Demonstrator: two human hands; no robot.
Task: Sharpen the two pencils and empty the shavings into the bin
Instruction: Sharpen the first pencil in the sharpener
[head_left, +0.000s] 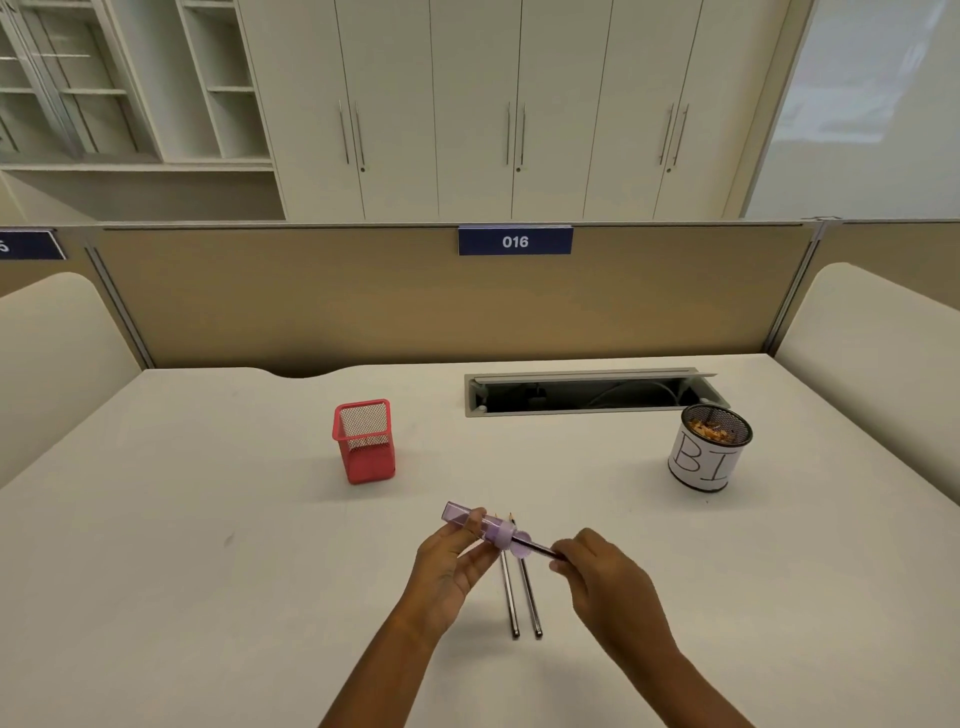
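Right now your left hand (452, 558) grips the purple sharpener (480, 527) while your right hand (597, 569) pinches a pencil (535, 548) pushed into it, above two pencils (519, 597) lying on the counter (208, 571). Bare counter surrounds you; the red mesh cup (363, 441) stands far left, and the bin (709, 449) marked "BI", holding shavings, stands right near the cable tray (592, 392), below the "016" sign (514, 240).

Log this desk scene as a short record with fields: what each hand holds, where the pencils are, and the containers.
left hand: holds purple tube sharpener
right hand: holds dark pencil, its tip end in the sharpener
pencils on desk: two, side by side, below the hands, tips pointing away
bin: mesh cup with a paper label, far right, shavings inside
pen holder: red mesh, left of centre, looks empty
desk: white, open cable tray at back
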